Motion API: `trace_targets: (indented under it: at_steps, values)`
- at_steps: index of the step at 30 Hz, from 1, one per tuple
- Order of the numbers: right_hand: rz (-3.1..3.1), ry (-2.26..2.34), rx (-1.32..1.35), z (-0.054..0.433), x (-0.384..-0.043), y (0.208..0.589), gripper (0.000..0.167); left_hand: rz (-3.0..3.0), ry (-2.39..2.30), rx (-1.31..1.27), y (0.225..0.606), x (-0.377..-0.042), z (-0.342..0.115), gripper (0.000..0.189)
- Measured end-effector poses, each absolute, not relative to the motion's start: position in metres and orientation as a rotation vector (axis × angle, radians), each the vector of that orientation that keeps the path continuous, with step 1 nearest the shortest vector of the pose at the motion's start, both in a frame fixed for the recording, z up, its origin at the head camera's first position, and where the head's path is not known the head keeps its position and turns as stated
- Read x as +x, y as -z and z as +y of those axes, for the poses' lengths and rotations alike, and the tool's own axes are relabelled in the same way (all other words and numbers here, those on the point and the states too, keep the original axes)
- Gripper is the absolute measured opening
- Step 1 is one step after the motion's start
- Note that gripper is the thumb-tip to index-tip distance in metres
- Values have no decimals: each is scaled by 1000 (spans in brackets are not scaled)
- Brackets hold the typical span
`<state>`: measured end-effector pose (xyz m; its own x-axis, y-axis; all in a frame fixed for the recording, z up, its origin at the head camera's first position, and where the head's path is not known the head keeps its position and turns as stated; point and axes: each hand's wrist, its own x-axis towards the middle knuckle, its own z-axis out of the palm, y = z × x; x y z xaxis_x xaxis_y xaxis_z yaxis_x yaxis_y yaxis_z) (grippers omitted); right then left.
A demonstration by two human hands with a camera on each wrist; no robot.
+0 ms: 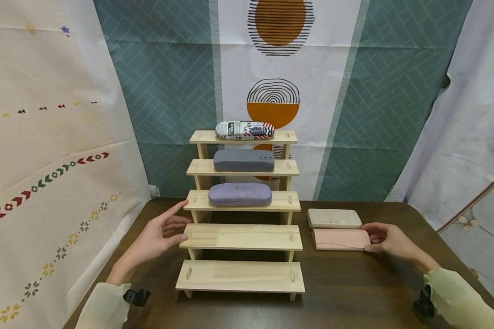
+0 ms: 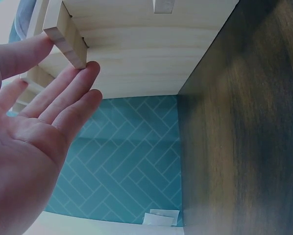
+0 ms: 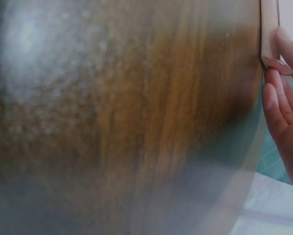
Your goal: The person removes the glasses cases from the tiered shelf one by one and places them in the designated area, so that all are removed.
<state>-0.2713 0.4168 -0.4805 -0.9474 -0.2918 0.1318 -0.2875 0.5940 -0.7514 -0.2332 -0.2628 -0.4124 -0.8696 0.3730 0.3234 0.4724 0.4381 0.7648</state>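
A five-step wooden display stand (image 1: 240, 236) rises in the middle of the table. My left hand (image 1: 161, 235) is at its left side, fingers extended, thumb and index fingertips touching the ends of the middle steps. Close up in the left wrist view, the left hand (image 2: 43, 112) meets the end of a wooden board (image 2: 65, 36). To the right, my right hand (image 1: 391, 242) pinches the right end of a pink glasses case (image 1: 339, 240), which lies flat. Thumb and fingers of the right hand (image 3: 286, 103) bracket the pink case's end (image 3: 270, 39) in the right wrist view.
A cream case (image 1: 334, 218) lies directly behind the pink one. On the upper three steps sit a newsprint-patterned case (image 1: 244, 130), a grey case (image 1: 244, 160) and a purple case (image 1: 239, 194). Patterned cloths hang behind and beside the dark wooden table (image 1: 346, 292).
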Motion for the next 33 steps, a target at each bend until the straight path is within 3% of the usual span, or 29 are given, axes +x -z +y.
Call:
trace_targets:
  at_steps: [33]
  values:
    - [2880, 1275, -603, 413, -264, 474, 61, -2550, 1441, -781, 414, -234, -264, 90]
